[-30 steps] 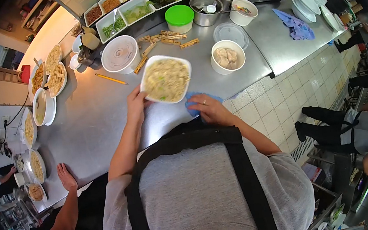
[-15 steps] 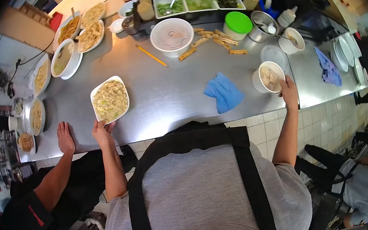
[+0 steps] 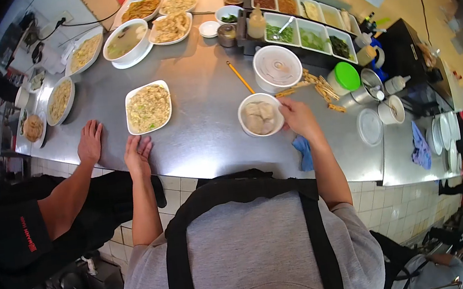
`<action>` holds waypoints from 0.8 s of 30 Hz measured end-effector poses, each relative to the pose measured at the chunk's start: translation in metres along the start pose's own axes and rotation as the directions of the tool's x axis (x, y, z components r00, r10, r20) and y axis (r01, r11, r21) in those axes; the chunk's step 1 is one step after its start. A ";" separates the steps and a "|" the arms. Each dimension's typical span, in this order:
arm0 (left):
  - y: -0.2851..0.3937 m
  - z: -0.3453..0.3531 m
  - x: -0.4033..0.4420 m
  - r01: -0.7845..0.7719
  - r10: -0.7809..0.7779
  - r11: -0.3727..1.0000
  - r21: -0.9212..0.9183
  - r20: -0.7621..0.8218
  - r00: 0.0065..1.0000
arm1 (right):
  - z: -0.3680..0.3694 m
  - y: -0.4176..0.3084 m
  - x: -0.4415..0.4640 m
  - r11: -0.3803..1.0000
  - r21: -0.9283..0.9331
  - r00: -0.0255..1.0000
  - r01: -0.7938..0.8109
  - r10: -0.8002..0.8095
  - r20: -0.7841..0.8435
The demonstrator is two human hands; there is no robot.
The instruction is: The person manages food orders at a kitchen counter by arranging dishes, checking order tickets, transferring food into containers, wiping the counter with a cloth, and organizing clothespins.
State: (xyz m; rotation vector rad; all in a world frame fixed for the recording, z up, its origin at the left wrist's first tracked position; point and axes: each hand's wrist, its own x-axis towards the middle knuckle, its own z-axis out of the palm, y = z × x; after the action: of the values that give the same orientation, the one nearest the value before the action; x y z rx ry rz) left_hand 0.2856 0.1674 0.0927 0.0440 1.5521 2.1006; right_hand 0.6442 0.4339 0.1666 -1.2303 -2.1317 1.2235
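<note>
Bowl of dumplings (image 3: 261,115) over worktop (image 3: 198,154), right grip (image 3: 287,115) closed on its right rim; left grip (image 3: 138,148) open, fingers near the lower edge of the fried-rice dish (image 3: 149,107)

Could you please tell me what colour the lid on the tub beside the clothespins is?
The lid is bright green, seen best in the head view.

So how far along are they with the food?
The square dish of rice looks filled and set down on the counter, the left hand open at its edge. The right hand holds the white tub of dumplings. That tub is uncovered and a clear lid lies on the counter, so lidding it may be left.
</note>
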 end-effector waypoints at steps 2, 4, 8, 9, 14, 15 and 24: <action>0.000 -0.006 -0.013 0.025 -0.024 0.998 0.049 -0.030 0.999 | 0.004 -0.016 0.033 0.956 -0.209 0.962 0.204 -0.235 -0.138; -0.005 -0.017 -0.025 0.040 -0.040 0.995 0.095 -0.008 0.999 | -0.008 -0.049 0.072 0.879 -0.397 0.869 0.263 -0.395 -0.298; -0.010 -0.021 -0.056 0.053 -0.054 0.996 0.074 0.019 0.998 | -0.003 -0.046 0.180 0.843 -0.518 0.829 0.145 -0.389 -0.402; -0.006 -0.016 -0.066 0.051 -0.052 0.994 0.096 0.011 0.999 | 0.002 -0.043 0.197 0.836 -0.539 0.852 0.106 -0.355 -0.384; -0.003 -0.011 -0.089 0.081 -0.083 0.987 0.137 0.010 0.996 | 0.018 -0.046 0.219 0.888 -0.443 0.851 0.123 -0.324 -0.413; -0.002 -0.009 -0.091 0.086 -0.089 0.987 0.136 0.015 0.996 | 0.016 -0.053 0.215 0.930 -0.311 0.832 0.196 -0.326 -0.450; -0.016 0.028 -0.076 0.090 -0.160 0.966 0.242 0.291 0.943 | -0.031 -0.100 0.096 0.509 -0.649 0.775 0.566 -0.597 0.208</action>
State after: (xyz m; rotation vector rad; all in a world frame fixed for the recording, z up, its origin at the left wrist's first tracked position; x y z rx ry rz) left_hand 0.3662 0.1630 0.1089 0.3301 1.5468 1.7148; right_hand 0.5637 0.5065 0.2590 -0.5881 -2.7332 0.0753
